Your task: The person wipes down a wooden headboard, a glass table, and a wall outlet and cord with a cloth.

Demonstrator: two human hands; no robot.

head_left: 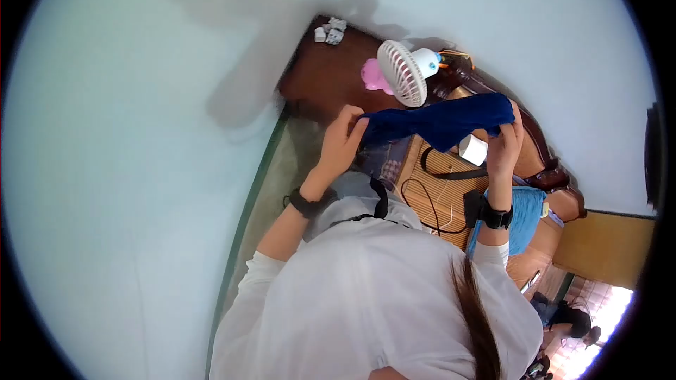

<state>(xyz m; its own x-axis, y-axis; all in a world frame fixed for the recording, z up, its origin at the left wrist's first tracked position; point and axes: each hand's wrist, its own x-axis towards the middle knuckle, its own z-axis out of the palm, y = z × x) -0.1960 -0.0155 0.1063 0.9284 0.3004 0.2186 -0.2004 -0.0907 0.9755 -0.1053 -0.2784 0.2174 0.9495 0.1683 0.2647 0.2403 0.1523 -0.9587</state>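
Note:
A dark blue piece of cloth stretches between my two hands, its lower edge hanging in loose folds. My left hand pinches the narrower end between thumb and fingers. The wider end is gripped by my right hand, with the fingers partly behind the fabric. Just below the cloth, close to my right hand, a white roll or cup-like object sits on the slatted seat. Behind the cloth stands a white fan.
A brown table bears small white boxes and a pink object. Black cable and a strap lie on the bamboo-slat seat. Light blue fabric lies at right. Another person is far off, lower right.

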